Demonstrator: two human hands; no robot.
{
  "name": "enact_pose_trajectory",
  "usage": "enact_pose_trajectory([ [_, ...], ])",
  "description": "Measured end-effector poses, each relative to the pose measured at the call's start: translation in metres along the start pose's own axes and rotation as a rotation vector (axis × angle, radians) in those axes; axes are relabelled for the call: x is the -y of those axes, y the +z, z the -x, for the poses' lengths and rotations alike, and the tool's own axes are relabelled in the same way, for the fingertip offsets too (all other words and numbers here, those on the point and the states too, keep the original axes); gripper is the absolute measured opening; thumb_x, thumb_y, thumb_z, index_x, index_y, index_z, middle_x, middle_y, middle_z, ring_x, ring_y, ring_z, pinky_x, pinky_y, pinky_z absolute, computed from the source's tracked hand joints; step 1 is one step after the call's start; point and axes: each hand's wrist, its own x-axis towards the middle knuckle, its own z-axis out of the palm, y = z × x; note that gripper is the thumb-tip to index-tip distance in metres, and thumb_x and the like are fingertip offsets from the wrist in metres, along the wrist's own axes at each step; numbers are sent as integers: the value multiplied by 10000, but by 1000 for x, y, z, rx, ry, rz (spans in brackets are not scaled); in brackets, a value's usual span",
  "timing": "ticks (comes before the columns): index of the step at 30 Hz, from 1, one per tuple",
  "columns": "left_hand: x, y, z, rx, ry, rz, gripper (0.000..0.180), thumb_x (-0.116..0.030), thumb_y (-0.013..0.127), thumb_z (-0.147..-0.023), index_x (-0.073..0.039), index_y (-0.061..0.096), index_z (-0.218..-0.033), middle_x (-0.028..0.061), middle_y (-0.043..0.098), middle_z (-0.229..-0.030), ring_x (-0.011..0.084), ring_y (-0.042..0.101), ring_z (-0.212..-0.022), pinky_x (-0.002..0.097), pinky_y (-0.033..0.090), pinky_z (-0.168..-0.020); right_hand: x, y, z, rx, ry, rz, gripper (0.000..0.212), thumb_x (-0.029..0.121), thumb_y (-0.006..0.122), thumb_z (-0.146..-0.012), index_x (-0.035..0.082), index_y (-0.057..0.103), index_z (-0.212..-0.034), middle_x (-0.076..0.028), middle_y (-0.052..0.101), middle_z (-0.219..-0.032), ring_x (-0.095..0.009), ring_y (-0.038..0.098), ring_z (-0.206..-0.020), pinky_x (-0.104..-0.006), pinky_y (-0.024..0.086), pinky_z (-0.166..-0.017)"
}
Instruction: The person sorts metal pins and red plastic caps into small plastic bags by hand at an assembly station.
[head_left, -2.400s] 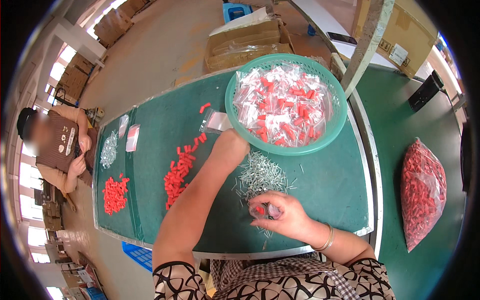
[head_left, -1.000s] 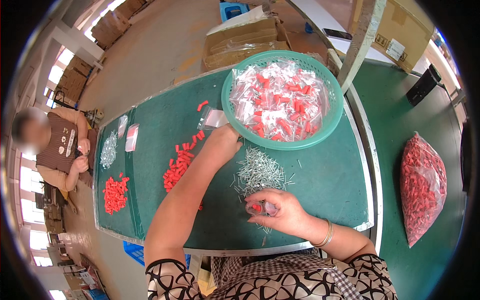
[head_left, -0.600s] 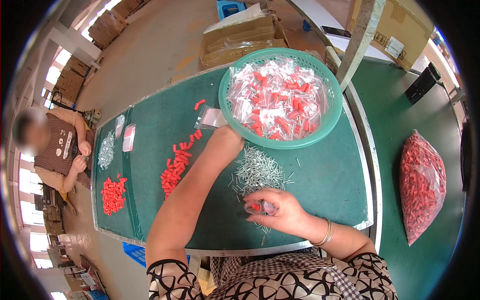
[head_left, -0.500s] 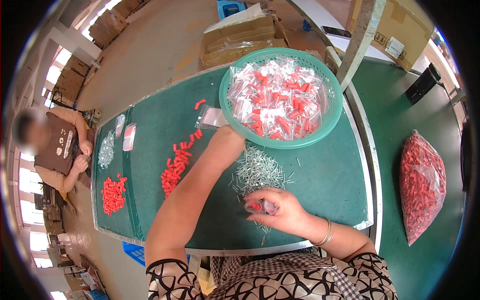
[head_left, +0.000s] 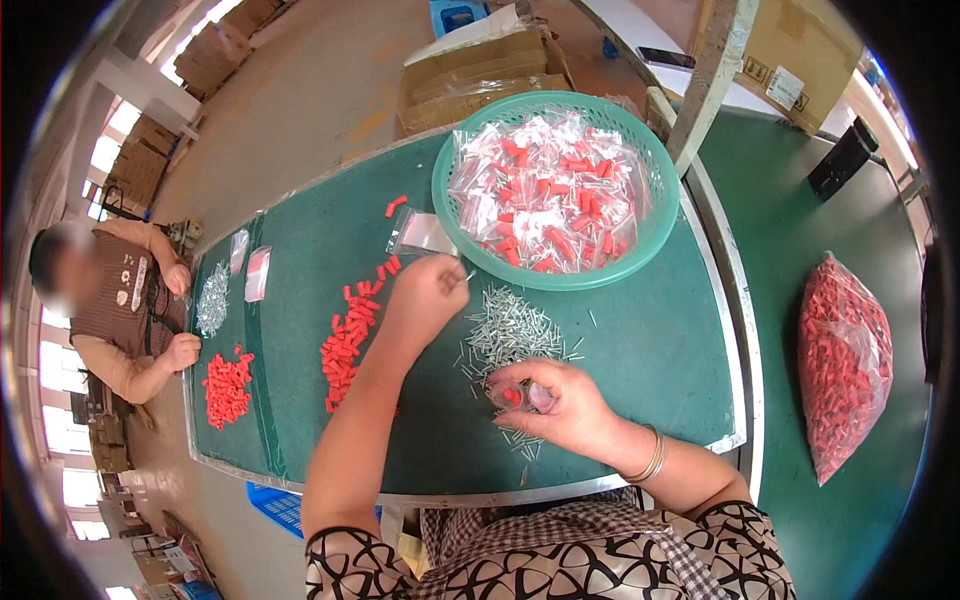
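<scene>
My left hand [head_left: 428, 297] is closed above the table, between the red plastic caps and the basket. A thin silvery pin [head_left: 471, 274] sticks out at its fingertips. Held between thumb and fingers of my right hand [head_left: 572, 405] is a small clear plastic bag [head_left: 507, 396], its mouth spread, with a red piece inside. Just beyond that bag lies a heap of small metal pins [head_left: 515, 332], like nails or screws. The red caps [head_left: 346, 345] lie in a loose pile left of my left forearm. A stack of flat clear bags [head_left: 425, 233] rests beside the basket.
A green basket [head_left: 655, 245] full of packed bags stands at the table's far side. Further left lie another pin heap [head_left: 212, 300] and red cap pile [head_left: 228, 390], near a seated co-worker [head_left: 125, 300]. A big bag of red caps [head_left: 843, 370] sits on the right table.
My left hand has drawn back from beside the basket toward me, a pin now showing at its fingertips. My right hand keeps the bag nearly in place. The co-worker's hands have moved apart.
</scene>
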Motion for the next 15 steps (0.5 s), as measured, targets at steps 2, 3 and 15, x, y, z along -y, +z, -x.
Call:
enact_pose_trajectory([
  [2,-24,-17,24,34,-242,349,58,22,615,-781,-1,601,-832,48,591,-671,114,566,-586,249,453,-563,-8,-3,1,-35,21,3,397,172,802,-736,85,635,-1086,-80,676,-974,-237,653,-886,-334,518,-784],
  [3,-38,-23,39,18,-279,447,73,33,620,-785,-12,596,-837,26,578,-694,76,544,-612,223,436,-565,-9,-3,2,-57,28,4,406,170,805,-733,82,633,-1090,-81,677,-983,-235,653,-905,-335,518,-790],
  [15,-91,-22,91,0,-39,444,187,42,704,-749,-23,643,-914,46,589,-890,103,533,-640,233,439,-564,-11,1,1,-68,43,49,437,183,813,-723,80,630,-1106,-98,664,-1024,-257,645,-940,-345,520,-804],
])
